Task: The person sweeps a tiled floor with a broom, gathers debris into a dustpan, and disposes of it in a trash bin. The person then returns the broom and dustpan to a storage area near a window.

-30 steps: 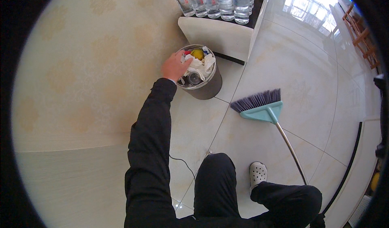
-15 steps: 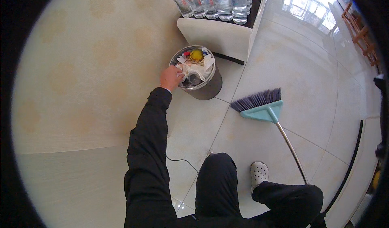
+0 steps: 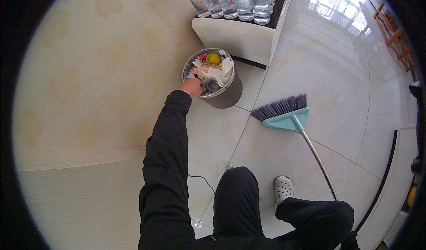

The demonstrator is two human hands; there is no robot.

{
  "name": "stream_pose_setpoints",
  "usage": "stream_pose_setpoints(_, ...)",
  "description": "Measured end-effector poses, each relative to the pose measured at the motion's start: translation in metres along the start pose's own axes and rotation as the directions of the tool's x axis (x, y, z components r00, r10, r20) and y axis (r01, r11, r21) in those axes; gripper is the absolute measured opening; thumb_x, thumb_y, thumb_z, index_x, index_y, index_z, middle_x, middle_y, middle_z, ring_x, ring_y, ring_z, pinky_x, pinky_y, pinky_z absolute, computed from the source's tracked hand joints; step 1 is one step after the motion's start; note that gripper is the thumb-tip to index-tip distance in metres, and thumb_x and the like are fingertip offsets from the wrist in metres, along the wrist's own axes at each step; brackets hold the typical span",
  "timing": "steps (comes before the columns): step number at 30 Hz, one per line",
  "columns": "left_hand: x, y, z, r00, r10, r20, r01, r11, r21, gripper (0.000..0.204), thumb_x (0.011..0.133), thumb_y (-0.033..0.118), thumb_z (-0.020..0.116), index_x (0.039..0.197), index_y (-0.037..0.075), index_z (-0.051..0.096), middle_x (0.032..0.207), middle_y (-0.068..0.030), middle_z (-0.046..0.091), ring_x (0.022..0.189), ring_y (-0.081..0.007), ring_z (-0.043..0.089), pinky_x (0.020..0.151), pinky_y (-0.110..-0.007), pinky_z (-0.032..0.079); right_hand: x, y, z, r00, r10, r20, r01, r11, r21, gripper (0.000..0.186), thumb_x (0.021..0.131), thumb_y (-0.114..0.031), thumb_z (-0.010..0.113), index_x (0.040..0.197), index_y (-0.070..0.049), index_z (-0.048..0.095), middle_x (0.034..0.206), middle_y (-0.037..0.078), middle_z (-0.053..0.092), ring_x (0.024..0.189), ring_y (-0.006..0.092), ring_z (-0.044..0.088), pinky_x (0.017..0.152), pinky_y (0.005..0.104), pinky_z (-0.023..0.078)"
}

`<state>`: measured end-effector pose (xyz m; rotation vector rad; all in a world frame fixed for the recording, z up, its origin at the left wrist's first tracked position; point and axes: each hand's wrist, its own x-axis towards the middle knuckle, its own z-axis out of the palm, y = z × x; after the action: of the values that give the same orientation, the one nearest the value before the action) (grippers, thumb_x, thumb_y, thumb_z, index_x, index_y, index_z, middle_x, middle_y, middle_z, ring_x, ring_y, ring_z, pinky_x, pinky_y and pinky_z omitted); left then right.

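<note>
My left hand reaches over the near left rim of a round grey trash bin, its fingers curled down among the trash. Their tips are hidden, so I cannot make out what they grip. Crumpled white tissue, a yellow item and a clear plastic cup fill the bin up to its rim. My right hand is not in view. On the floor to the right lies or leans a broom with a light green head and dark bristles; its metal handle runs down behind my right knee.
Behind the bin stands a white cabinet end, with several clear bottles lined up on its dark top. A patterned wall is on the left. A thin black cable lies on the tiled floor. Wooden furniture stands far right.
My left hand has moved slightly down and right, deeper into the bin. White material that was by its fingers now lies more to the right, uncovering a pinkish piece. The broom has stayed put.
</note>
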<state>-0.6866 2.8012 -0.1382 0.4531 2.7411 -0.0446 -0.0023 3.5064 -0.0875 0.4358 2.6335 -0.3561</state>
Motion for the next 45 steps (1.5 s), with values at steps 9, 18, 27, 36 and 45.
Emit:
stream_pose_setpoints(9,-0.016,0.063,-0.054,0.629,0.285,-0.724,-0.451,0.891,-0.041,0.037,0.076,0.035,0.069,0.104,0.011,0.070,0.087,-0.0158,0.069,0.085,-0.0350,0.065,0.077,-0.045,0.051,0.002,-0.001,0.003,1.000,0.000,-0.002,0.000,1.000,0.002,0.020,0.084,-0.026,0.063,0.078,-0.007,0.060,0.065,0.014,0.062,0.058,0.0342,0.059,0.052,0.0412,0.043)
stream_pose_setpoints(18,0.003,0.059,-0.049,0.927,0.109,-0.359,-0.181,0.968,-0.173,0.023,0.076,0.027,0.068,0.084,0.006,0.071,0.083,-0.0169,0.067,0.083,-0.0344,0.065,0.073,-0.045,0.050,0.003,0.004,0.007,1.000,-0.011,-0.016,0.011,1.000,0.007,0.020,0.084,-0.026,0.063,0.079,-0.007,0.060,0.065,0.014,0.062,0.058,0.0340,0.059,0.052,0.0412,0.043)
stream_pose_setpoints(27,-0.012,0.007,-0.075,0.940,0.142,-0.312,-0.189,0.974,-0.128,0.015,0.076,0.017,0.066,0.084,0.004,0.069,0.085,-0.0186,0.067,0.082,-0.0369,0.064,0.073,-0.046,0.051,0.006,0.000,0.007,1.000,-0.005,0.003,0.005,1.000,0.015,0.019,0.084,-0.025,0.063,0.079,-0.007,0.059,0.065,0.014,0.062,0.057,0.0338,0.059,0.052,0.0411,0.043)
stream_pose_setpoints(36,-0.022,0.012,-0.023,0.975,0.038,-0.220,-0.063,0.992,-0.108,0.018,0.078,0.012,0.059,0.090,0.010,0.072,0.092,-0.0168,0.068,0.085,-0.0360,0.065,0.074,-0.046,0.052,0.011,0.002,0.004,1.000,-0.008,0.014,0.008,1.000,-0.001,0.019,0.084,-0.025,0.063,0.079,-0.007,0.059,0.065,0.014,0.061,0.057,0.0337,0.059,0.052,0.0410,0.042)
stream_pose_setpoints(45,0.001,0.008,-0.004,0.972,0.130,0.196,-0.162,0.974,0.156,0.026,0.081,0.015,0.050,0.092,0.002,0.070,0.095,-0.0217,0.068,0.089,-0.0391,0.065,0.077,-0.046,0.052,0.017,0.000,0.004,1.000,-0.007,0.007,0.007,1.000,-0.002,0.018,0.084,-0.024,0.063,0.080,-0.007,0.059,0.065,0.014,0.061,0.057,0.0335,0.059,0.052,0.0410,0.042)
